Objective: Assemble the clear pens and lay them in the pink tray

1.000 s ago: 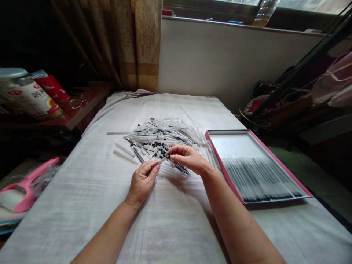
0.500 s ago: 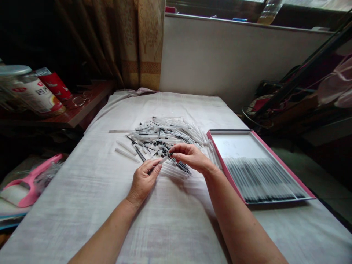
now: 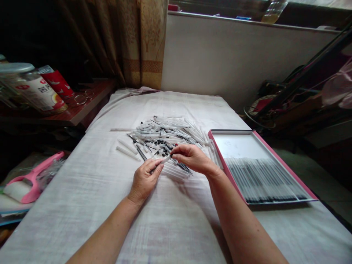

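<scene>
Between thumb and fingers, my left hand (image 3: 145,176) is closed on a translucent pen barrel (image 3: 165,160) that points up and to the right. At the barrel's far end my right hand (image 3: 191,158) pinches a small dark part, mostly hidden by the fingertips, probably a black plug. Just beyond both hands spreads a loose pile of pen parts (image 3: 176,136): clear barrels, black refills and small black pieces. To the right lies a pink-edged open box (image 3: 286,165), with a row of pens (image 3: 264,179) side by side in its near part, dark ends toward me.
A pale cloth (image 3: 110,205) covers the table. On a wooden side table at left stand a labelled jar (image 3: 41,93), a red container (image 3: 59,83) and eyeglasses (image 3: 82,97). A pink tape dispenser (image 3: 34,179) sits lower left. A wall (image 3: 214,55) rises behind.
The view has shifted slightly. Both hands keep nearly the same pose at the barrel, with no clear change in what they hold.
</scene>
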{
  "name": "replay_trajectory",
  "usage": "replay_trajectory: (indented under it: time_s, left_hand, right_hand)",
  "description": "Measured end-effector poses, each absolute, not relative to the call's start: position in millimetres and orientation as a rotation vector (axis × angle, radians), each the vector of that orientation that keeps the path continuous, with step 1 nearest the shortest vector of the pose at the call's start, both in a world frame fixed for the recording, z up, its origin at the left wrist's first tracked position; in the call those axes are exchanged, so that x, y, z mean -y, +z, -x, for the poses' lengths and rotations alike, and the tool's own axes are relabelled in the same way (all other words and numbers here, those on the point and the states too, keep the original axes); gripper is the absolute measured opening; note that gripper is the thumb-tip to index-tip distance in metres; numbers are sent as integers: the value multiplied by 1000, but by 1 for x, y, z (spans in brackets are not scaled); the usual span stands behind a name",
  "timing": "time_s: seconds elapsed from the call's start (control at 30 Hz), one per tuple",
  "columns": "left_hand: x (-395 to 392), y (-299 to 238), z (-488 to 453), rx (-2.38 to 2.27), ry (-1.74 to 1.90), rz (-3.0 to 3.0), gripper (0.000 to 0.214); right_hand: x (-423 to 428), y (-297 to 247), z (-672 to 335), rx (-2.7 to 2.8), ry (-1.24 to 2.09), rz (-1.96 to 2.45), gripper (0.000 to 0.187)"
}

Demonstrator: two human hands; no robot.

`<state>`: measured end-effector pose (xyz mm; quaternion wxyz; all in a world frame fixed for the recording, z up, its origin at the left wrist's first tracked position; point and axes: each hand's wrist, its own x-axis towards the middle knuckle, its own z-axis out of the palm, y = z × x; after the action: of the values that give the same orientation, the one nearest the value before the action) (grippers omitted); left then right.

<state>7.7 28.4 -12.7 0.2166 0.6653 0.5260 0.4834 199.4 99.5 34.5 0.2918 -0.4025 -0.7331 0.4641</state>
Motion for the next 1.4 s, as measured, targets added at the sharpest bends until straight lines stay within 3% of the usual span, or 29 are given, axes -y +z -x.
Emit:
replay_trajectory:
  time_s: [0.17,0.3,0.43,0.53,0.7,0.93,1.07,1.27,1.4]
  left_hand:
    - [-28,-15,-8,-1463,1318,-1895,20]
    - [-27,-16,-7,-1451,1306,-1909,20]
    - [-27,-16,-7,-1461,1291,-1922,21]
    - [-27,-16,-7,-1470,1284,-1922,21]
    - [-27,-16,-7,-1460,1289,-1918,21]
    - [-28,-16,-7,-1469,1277,-1889,21]
    - [-28,-15,-7,-1482,1268,-1886,22]
    - [-27,-16,-7,-1489,1278,-1885,22]
    - [-28,-15,-8,-1472,1289,-1882,21]
  right_hand:
    - [-98,38,-197,2236,882,1227,28]
    - [-98,40,-199,2302,892,1280,42]
    - [-97,40,-204,2245,1037,1134,18]
    - [-98,38,-204,2216,1054,1079,12]
    - [-99,38,-202,2268,945,1219,34]
    - [-100,35,-208,2168,1110,1068,13]
    - [-99,39,-207,2240,1023,1172,23]
    - [-99,37,-207,2180,1076,1094,13]
    - [-99,37,-206,2222,1020,1143,19]
